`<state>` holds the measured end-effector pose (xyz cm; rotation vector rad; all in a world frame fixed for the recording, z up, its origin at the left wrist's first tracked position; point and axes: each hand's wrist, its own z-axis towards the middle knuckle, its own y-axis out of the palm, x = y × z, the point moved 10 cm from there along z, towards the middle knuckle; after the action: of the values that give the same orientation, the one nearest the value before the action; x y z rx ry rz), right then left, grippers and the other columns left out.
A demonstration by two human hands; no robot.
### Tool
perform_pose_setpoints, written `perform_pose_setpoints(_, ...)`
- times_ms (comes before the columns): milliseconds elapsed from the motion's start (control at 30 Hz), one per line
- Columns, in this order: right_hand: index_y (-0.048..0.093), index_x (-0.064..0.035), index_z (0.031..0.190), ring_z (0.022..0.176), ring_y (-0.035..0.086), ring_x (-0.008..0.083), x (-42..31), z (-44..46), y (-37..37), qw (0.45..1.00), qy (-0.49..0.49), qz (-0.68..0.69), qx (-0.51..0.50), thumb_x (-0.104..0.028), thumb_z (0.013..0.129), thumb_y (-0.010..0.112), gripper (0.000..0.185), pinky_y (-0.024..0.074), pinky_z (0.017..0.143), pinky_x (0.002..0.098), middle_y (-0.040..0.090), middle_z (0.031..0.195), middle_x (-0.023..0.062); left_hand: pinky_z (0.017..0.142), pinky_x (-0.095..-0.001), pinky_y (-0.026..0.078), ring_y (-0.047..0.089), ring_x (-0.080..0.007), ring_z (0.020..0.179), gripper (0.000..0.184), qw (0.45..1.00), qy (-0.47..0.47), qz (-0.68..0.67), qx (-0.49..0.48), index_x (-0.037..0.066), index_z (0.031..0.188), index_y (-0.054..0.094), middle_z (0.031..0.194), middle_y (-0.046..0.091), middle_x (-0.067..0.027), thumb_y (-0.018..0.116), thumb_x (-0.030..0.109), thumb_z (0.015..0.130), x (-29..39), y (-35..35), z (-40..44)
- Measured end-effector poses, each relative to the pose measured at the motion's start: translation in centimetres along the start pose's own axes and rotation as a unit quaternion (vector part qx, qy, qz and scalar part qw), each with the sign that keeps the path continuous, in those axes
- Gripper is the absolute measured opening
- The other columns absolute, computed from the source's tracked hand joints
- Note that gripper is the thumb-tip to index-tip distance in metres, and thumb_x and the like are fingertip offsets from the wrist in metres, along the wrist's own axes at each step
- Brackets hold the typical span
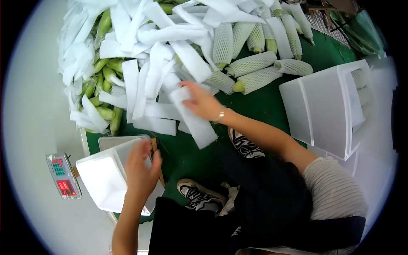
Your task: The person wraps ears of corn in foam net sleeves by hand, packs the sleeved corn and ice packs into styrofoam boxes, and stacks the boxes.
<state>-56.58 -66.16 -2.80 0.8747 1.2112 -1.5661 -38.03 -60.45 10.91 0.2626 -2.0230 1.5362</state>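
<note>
My right hand is closed on a flat white foam net sleeve at the front edge of a heap of similar sleeves. My left hand, thumb and fingers apart, is over the near side of a white plastic box. I see nothing in it; whether it touches the box I cannot tell. Under the loose sleeves lie long green vegetables, some in clear film. Several sleeved vegetables lie right of the heap on the green surface.
A scale display with red digits stands left of the white box. At the right, a white plastic bin lies on its side with sleeved pieces inside. Two shoes show below. Green plastic film hangs at the upper right.
</note>
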Motion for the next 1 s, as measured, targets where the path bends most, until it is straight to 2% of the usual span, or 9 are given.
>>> perform_pose_setpoints(100,0.04,-0.0114,0.13,0.076,0.057,0.0122,6.1,-4.2,-8.4,0.973,0.184,0.119,0.077,-0.007,0.08,0.061,0.054,0.0483,0.064,0.0286,0.058,0.089,0.0045,0.069,-0.0402,0.049,0.06,-0.0317,0.078,0.031,0.995,0.059,-0.009,-0.077,0.0,0.107,0.053,0.094,0.06,-0.0182,0.062,0.014,0.081,-0.6,9.3,5.5)
perform_pose_setpoints(200,0.051,-0.0079,0.115,0.086,0.06,0.029,9.2,-8.4,-14.1,0.969,0.22,-0.098,0.057,-0.008,0.073,0.062,0.043,0.048,0.077,0.0369,0.061,0.093,0.015,0.069,-0.0419,0.048,0.06,-0.0342,0.075,0.034,0.991,0.063,-0.081,-0.084,-0.001,0.107,0.052,0.093,0.06,-0.0189,0.064,0.016,0.08,0.1,18.6,10.2)
perform_pose_setpoints(300,0.052,-0.0065,0.117,0.095,0.055,0.0346,7.6,-9.2,-15.5,0.933,0.155,-0.325,-0.002,-0.006,0.071,0.061,0.046,0.044,0.085,0.0393,0.057,0.1,0.0167,0.073,-0.0438,0.048,0.058,-0.0367,0.08,0.038,0.98,-0.07,-0.178,-0.053,-0.003,0.108,0.052,0.095,0.059,-0.021,0.065,0.018,0.079,-1.8,26.2,16.2)
perform_pose_setpoints(367,0.051,-0.0042,0.119,0.105,0.049,0.0346,3.9,-7.4,-15.9,0.888,0.122,-0.443,-0.01,-0.004,0.071,0.06,0.049,0.0403,0.091,0.0415,0.051,0.11,0.017,0.078,-0.0447,0.045,0.055,-0.0391,0.092,0.043,0.932,-0.091,-0.32,0.144,-0.003,0.11,0.053,0.103,0.056,-0.0244,0.066,0.021,0.077,-3.4,27.4,20.3)
perform_pose_setpoints(467,0.049,-0.0049,0.123,0.114,0.044,0.0348,3.3,0.3,-17.4,0.914,0.042,-0.4,0.048,0.001,0.07,0.058,0.054,0.037,0.095,0.0456,0.046,0.123,0.0171,0.085,-0.0454,0.043,0.05,-0.0393,0.104,0.049,0.916,-0.22,-0.27,0.2,-0.004,0.114,0.052,0.112,0.054,-0.0255,0.067,0.02,0.074,-2.4,26.7,22.3)
perform_pose_setpoints(667,0.051,-0.0172,0.118,0.127,0.038,0.0313,9.5,10.1,-11.0,0.787,-0.21,-0.571,-0.102,-0.002,0.069,0.063,0.053,0.0298,0.105,0.0461,0.044,0.133,0.0063,0.088,-0.0387,0.043,0.051,-0.03,0.106,0.061,0.85,-0.197,-0.453,0.185,0.0,0.123,0.047,0.117,0.055,-0.0153,0.07,0.026,0.073,-4.6,27.6,23.0)
perform_pose_setpoints(800,0.052,-0.014,0.116,0.126,0.04,0.03,5.7,9.3,-12.6,0.805,-0.186,-0.543,-0.148,-0.013,0.062,0.072,0.057,0.0295,0.104,0.0455,0.047,0.128,0.0068,0.091,-0.0402,0.043,0.052,-0.0295,0.108,0.065,0.663,-0.229,-0.711,0.045,0.005,0.129,0.042,0.115,0.054,-0.0126,0.066,0.035,0.076,-4.2,27.6,20.0)
perform_pose_setpoints(867,0.052,-0.0087,0.112,0.117,0.048,0.0296,0.7,7.8,-14.8,0.926,-0.139,-0.35,0.005,-0.024,0.055,0.078,0.065,0.0371,0.097,0.0426,0.053,0.119,0.0114,0.092,-0.0426,0.044,0.055,-0.031,0.106,0.063,0.546,-0.163,-0.821,-0.046,-0.001,0.13,0.041,0.116,0.056,-0.0176,0.06,0.033,0.081,-2.2,25.3,16.3)
perform_pose_setpoints(1000,0.05,0.0014,0.107,0.082,0.062,0.0341,1.1,3.7,-11.1,0.996,0.078,-0.031,0.043,-0.035,0.063,0.076,0.063,0.0487,0.074,0.0377,0.061,0.094,0.0209,0.091,-0.0447,0.044,0.055,-0.0353,0.104,0.065,0.648,-0.149,-0.746,-0.043,-0.003,0.132,0.036,0.118,0.053,-0.0204,0.052,0.036,0.083,-6.8,24.6,8.0)
